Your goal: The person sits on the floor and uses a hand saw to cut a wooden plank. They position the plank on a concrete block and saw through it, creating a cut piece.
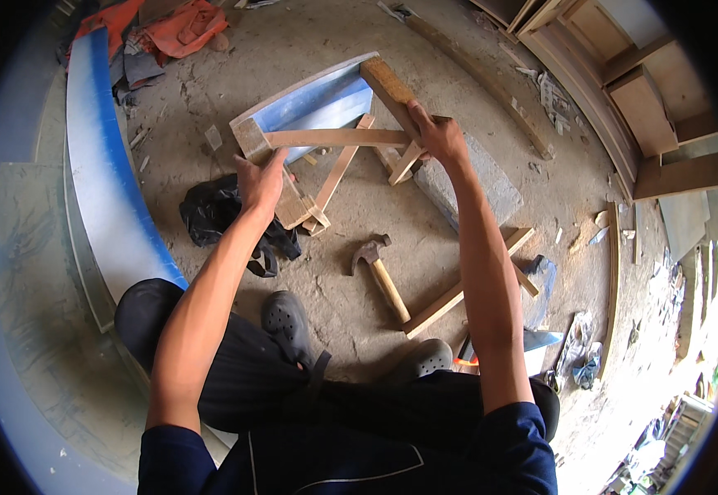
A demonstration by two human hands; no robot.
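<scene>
In front of me a small wooden frame (334, 139) stands tilted, with a blue-and-white panel (313, 103) fixed along its far side. My left hand (261, 183) is closed round the frame's left piece, thumb along the wood. At the upper right, my right hand (441, 136) grips the right piece (388, 87) of the same frame. Crossed thin slats show below the crossbar. A claw hammer (386, 289) with a wooden handle lies on the floor, nearer my feet, touched by neither hand.
A long blue-and-white board (115, 165) curves down the left. Beside the frame lie a black bag (209, 210) and a grey stone slab (478, 177). Wooden strips (441, 309) rest near my right shoe. A wooden cabinet frame (614, 91) stands far right; orange cloth (179, 31) lies far left.
</scene>
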